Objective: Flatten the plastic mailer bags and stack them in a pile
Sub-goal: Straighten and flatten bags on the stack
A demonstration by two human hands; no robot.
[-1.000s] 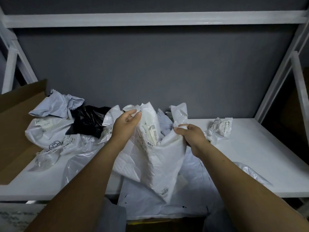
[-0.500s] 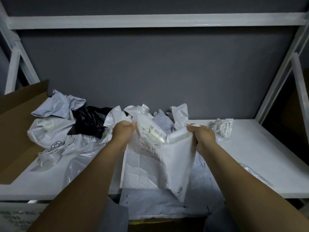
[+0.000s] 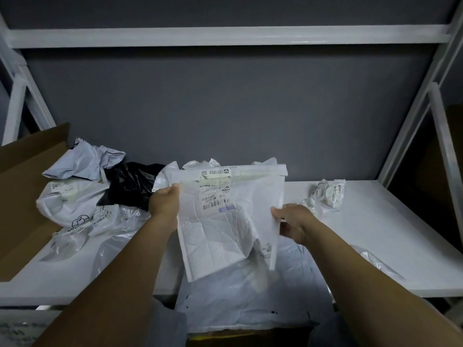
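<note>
Mailer: I hold the white mailer [image 3: 225, 221] spread open in the air straight above the flat pile [image 3: 250, 301], label side towards me. Its lower part is creased and one bottom corner is folded.
Left grip: my left hand [image 3: 164, 204] pinches the mailer's left edge, high up near the sealed flap.
Right grip: my right hand [image 3: 293, 221] pinches the right edge lower down, thumb on the front.
Reason for the hold: with an edge in each hand I can pull the sheet taut, which I judge is what takes the crumple out before it goes down.
Flat pile: it lies on the shelf [image 3: 375, 234] and droops over the front lip. I take this for the stack, so hanging the mailer over it keeps the drop short.
Heap: left of the pile and further back are the crumpled bags [image 3: 75, 201] and a black bag [image 3: 130, 181], banked against a cardboard box [image 3: 22, 196].
Right of the pile: a small wad [image 3: 325, 194] lies further back, well apart.
Next: I would lower it flat and square it to the pile.
</note>
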